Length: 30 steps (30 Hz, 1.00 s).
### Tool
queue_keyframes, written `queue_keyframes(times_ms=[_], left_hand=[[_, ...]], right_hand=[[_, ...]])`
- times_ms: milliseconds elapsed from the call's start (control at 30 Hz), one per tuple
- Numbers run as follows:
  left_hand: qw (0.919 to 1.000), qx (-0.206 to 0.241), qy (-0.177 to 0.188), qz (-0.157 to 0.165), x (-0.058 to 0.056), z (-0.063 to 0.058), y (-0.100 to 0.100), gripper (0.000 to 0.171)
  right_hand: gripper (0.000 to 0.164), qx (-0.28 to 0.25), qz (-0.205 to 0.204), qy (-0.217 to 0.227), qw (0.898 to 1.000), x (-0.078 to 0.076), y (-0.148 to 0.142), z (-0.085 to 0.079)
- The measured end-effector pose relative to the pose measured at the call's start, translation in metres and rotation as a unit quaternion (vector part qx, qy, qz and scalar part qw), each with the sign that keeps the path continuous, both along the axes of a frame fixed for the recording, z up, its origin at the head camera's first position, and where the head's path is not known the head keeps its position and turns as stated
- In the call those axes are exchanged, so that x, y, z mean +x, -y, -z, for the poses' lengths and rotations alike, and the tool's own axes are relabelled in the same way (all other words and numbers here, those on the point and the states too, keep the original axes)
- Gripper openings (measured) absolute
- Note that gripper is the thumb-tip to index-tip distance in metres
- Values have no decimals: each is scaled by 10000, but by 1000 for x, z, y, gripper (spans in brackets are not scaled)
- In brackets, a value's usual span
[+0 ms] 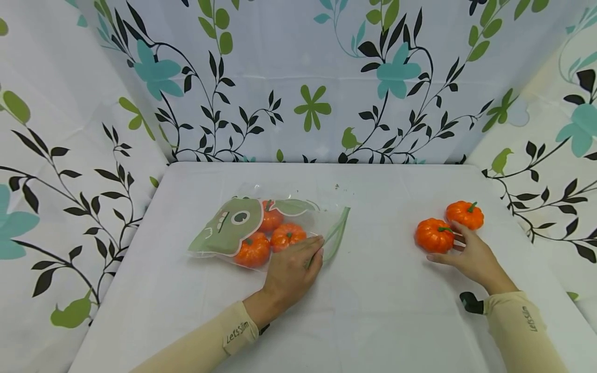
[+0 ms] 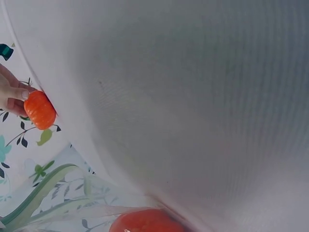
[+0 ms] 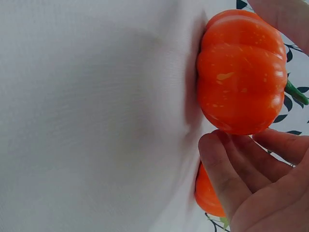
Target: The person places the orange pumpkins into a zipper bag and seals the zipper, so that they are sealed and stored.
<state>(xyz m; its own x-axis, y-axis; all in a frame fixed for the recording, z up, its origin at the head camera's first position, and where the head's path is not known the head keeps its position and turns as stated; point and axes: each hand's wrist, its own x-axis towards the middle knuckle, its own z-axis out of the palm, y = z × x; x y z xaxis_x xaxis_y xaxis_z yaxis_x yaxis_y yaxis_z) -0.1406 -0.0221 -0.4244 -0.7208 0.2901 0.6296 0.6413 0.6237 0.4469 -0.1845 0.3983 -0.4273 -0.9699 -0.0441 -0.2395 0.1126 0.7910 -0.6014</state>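
Observation:
My left hand (image 1: 295,270) grips the open end of a clear plastic bag (image 1: 205,243) with a green cartoon animal print. Inside the bag lie three small orange toy pumpkins (image 1: 252,250). At the right of the table, my right hand (image 1: 471,256) is spread about the nearer of two loose toy pumpkins (image 1: 432,236). In the right wrist view its fingertips touch the lower side of that pumpkin (image 3: 241,72), with the thumb near the upper side. The farther pumpkin (image 1: 465,214) sits just behind, partly hidden by the fingers in the right wrist view.
A white cloth covers the table (image 1: 373,311). Patterned curtains (image 1: 280,77) with leaves and flowers hang behind and at both sides. The bag's green-edged mouth (image 1: 339,233) faces right, toward the loose pumpkins.

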Motion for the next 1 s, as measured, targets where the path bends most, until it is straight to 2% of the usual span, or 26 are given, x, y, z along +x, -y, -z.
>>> queue_keyframes(times_ms=[467,733,1000], left_hand=[[10000,2,28,25,1,-2,-1,28],[10000,48,74,-22,2,-3,-1,28],[9999,-19,128,-4,2,-4,1,28]], right_hand=[[109,-110,420,-235,9988,6,6,6],[100,-521,151,-206,9983,9,30,1],[91,-1164,-275,-117,9928,9,75,-4]])
